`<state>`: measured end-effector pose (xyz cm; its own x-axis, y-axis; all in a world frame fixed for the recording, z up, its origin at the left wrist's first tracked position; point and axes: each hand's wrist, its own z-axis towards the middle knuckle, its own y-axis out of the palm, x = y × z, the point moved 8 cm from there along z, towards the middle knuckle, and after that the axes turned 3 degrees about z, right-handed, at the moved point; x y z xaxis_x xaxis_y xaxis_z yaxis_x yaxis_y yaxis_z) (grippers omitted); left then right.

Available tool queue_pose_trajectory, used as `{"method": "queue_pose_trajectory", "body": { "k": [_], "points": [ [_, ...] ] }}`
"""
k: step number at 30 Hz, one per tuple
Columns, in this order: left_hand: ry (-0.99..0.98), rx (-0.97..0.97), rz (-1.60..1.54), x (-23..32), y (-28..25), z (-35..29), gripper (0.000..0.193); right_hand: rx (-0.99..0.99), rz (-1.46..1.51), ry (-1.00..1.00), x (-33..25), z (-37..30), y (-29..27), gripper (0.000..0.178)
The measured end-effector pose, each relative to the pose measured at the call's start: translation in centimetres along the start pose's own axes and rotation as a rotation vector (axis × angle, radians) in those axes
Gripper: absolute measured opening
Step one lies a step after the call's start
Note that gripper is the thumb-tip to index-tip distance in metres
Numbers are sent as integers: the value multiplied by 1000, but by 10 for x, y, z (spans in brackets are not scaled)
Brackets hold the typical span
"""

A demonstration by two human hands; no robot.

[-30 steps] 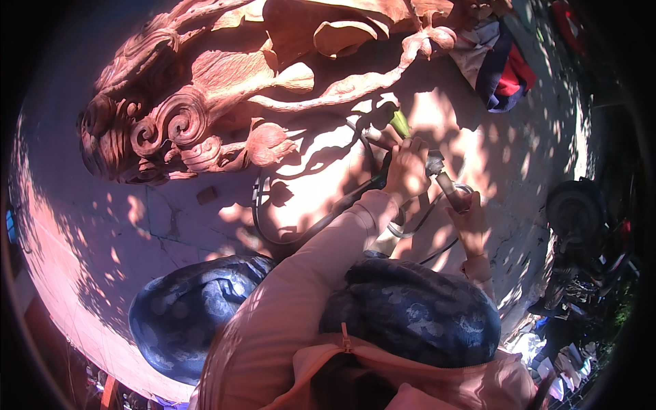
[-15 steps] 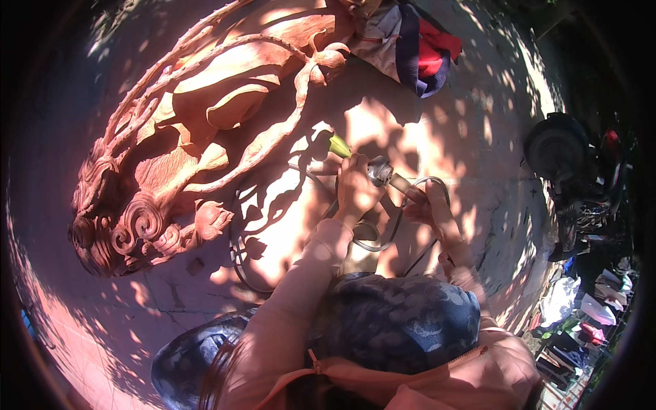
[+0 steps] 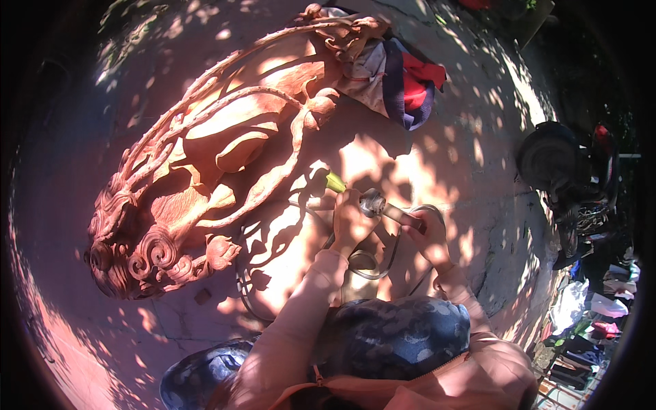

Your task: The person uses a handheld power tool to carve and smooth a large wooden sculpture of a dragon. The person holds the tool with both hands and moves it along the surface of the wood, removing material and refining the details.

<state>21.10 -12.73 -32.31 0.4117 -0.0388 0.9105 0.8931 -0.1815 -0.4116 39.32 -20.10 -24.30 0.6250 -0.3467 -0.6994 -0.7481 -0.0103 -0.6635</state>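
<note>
My left hand [image 3: 351,220] is closed round the body of a corded power tool that looks like a grinder, with a yellow-green end [image 3: 335,182] beyond the fingers. Just right of that hand is the tool's grey metal head [image 3: 372,203]. A short pale cylinder [image 3: 400,214] reaches from the head to my right hand [image 3: 430,238], whose fingers are wrapped round its far end. Whether the cylinder is fixed to the head I cannot tell. A grey cable [image 3: 393,256] loops below both hands.
A large reddish-brown carved sculpture [image 3: 239,154] with scrolls and stems lies at left on the sun-dappled floor. Bunched red, dark blue and pale cloth [image 3: 413,85] sits at its far end. A dark wheeled machine [image 3: 553,157] and scattered items [image 3: 570,304] line the right side.
The whole scene sits lower in the picture, showing more of the sculpture's far end. My right hand's fingers have closed more fully round the pale cylinder; my left hand keeps its hold.
</note>
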Motion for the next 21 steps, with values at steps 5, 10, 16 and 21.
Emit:
{"method": "queue_pose_trajectory", "body": {
  "k": [5,10,16,21],
  "points": [
    [7,-5,-32,1,-4,4,62,54,287,123,1,-6,3,54],
    [-21,15,53,0,2,-2,62,-277,539,602,41,-14,22,46],
    [-57,-35,21,-4,-1,0,63,55,199,0,0,-3,15,35],
    [-79,-36,19,-3,-6,1,64,-198,578,611,16,-10,23,40]
  ]
}}
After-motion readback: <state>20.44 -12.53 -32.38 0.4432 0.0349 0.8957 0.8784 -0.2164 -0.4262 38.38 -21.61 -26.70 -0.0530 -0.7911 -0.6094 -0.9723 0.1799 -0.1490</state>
